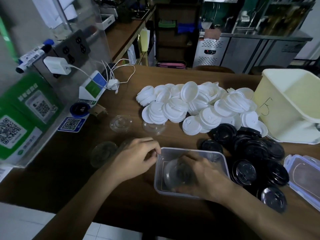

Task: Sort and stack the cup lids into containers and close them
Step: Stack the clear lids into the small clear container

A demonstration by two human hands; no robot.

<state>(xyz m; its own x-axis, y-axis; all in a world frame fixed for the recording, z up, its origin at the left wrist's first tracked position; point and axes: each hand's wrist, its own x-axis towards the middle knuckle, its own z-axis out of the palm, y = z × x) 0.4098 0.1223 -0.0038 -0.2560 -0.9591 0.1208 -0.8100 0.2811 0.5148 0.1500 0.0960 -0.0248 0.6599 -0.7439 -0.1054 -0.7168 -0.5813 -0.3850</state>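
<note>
A clear plastic container (223, 163) sits on the wooden table in front of me. My right hand (204, 172) reaches down into it, fingers curled on a stack of clear lids (173, 174). At the container's left rim, my left hand (138, 158) pinches the edge. Behind it lies a heap of white lids (195, 104), and to the right a pile of black lids (251, 151). Loose clear lids (120, 122) lie on the table to the left. The container's clear lid (304, 175) rests at the right edge.
A large cream bin (292, 104) stands at the back right. QR-code signs (26, 115), a charger with white cables (112, 82) and a power strip (72, 47) line the left side. A counter and fridge fill the background.
</note>
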